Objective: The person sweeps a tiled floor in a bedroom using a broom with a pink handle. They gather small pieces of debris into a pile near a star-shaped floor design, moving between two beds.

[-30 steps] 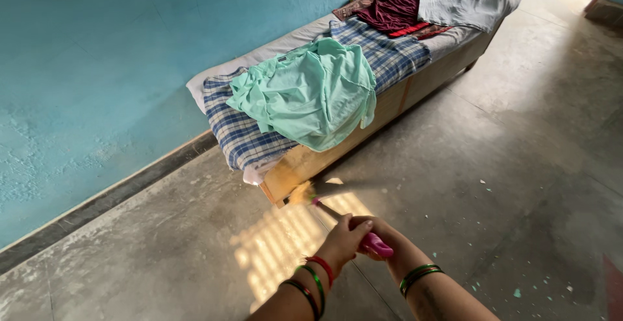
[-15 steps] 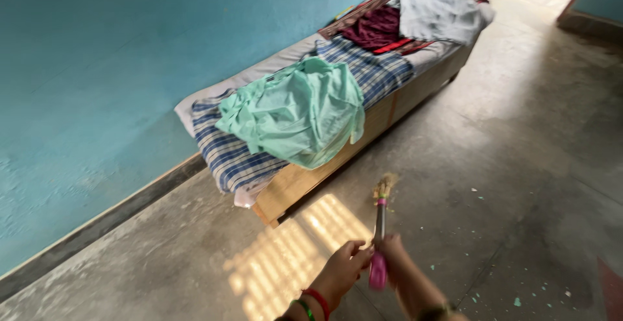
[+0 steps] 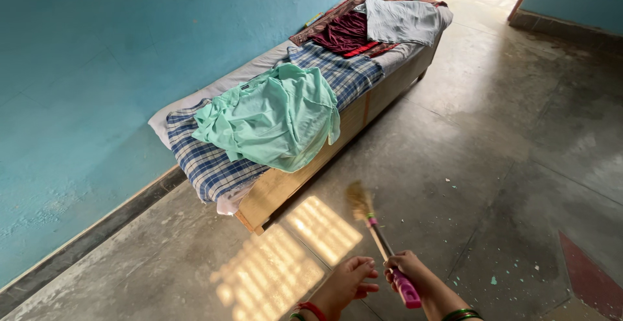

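Now the right hand (image 3: 405,270) grips a broom (image 3: 379,240), fingers wrapped around its handle; the left hand (image 3: 347,283) hovers beside it, fingers loosely curled, near the bed (image 3: 305,185).

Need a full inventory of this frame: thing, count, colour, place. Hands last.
broom: 1, straw head, pink handle, over the floor in front of the bed, held in the right hand
bed: 1, wooden frame, along the blue wall
checked sheet: 1, blue and white, over the near end of the bed
green garment: 1, mint green, on the checked sheet, hanging over the bed's edge
maroon cloth: 1, dark red, far end of the bed
grey cloth: 1, light grey, far end of the bed
wall: 1, blue, left
floor: grey concrete, sunlit patch near the bed
left hand: 1, fingers open, beside the broom handle
right hand: 1, closed round the handle
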